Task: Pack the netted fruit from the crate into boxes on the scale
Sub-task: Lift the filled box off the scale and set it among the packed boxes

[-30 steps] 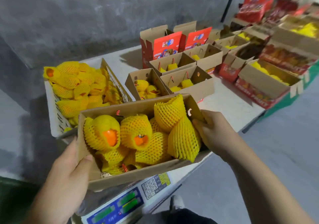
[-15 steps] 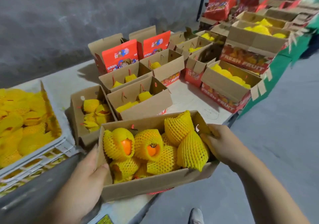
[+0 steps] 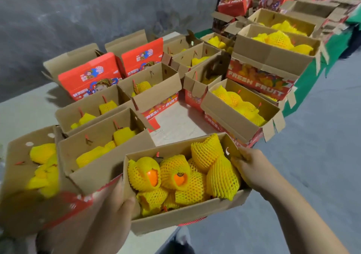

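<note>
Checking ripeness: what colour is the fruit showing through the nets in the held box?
Orange fruit peeks from yellow foam nets, clearest in the head view.

Dim even light, soft motion blur, wide-angle edge distortion

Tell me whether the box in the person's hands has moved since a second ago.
Yes. The held box has left the scale and crate and been carried rightward along the table, now beside the bare patch among the packed boxes.
</note>
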Motion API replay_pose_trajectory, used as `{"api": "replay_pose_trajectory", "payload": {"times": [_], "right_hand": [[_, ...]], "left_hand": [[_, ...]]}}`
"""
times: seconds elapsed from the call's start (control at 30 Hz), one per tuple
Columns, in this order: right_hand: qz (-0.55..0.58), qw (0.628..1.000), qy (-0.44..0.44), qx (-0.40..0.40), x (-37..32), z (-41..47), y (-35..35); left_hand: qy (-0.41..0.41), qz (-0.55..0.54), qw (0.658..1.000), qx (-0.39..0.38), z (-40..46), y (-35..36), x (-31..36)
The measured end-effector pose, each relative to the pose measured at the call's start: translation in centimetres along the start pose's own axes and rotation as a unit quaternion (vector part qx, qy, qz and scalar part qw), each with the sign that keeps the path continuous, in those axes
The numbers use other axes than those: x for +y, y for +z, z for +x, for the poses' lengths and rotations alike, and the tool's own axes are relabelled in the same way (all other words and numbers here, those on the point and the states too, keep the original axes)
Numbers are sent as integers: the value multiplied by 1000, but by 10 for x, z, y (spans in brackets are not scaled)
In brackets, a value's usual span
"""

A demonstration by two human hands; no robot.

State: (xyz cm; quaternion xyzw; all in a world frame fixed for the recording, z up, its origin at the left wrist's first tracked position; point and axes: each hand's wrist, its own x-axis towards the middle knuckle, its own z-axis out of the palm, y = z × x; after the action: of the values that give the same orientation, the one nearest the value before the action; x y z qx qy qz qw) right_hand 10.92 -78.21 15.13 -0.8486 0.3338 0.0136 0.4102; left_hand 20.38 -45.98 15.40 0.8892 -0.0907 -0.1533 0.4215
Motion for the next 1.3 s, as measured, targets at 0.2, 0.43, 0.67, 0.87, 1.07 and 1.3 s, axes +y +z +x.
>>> {"api": "replay_pose_trajectory", "payload": {"times": [0.2, 0.43, 0.67, 0.87, 1.07, 1.3], "right_hand": [[113, 982, 135, 65, 34, 49, -20], [277, 926, 232, 111, 31, 106, 8], [37, 960, 89, 263, 17, 154, 17], [-259, 962, -77, 43, 7, 206, -2], [-220, 974, 6, -57, 15, 225, 3], [-266, 959, -41, -86, 29, 219, -49]], "left_hand": [[34, -44, 994, -96, 124, 51, 30], [137, 19, 980, -145, 303, 116, 107], [-50, -23, 998, 40, 278, 189, 76], [-177, -248, 950, -60, 203, 236, 80], [-93, -110, 989, -33, 201, 214, 62], [-105, -104, 989, -20, 178, 239, 82]]}}
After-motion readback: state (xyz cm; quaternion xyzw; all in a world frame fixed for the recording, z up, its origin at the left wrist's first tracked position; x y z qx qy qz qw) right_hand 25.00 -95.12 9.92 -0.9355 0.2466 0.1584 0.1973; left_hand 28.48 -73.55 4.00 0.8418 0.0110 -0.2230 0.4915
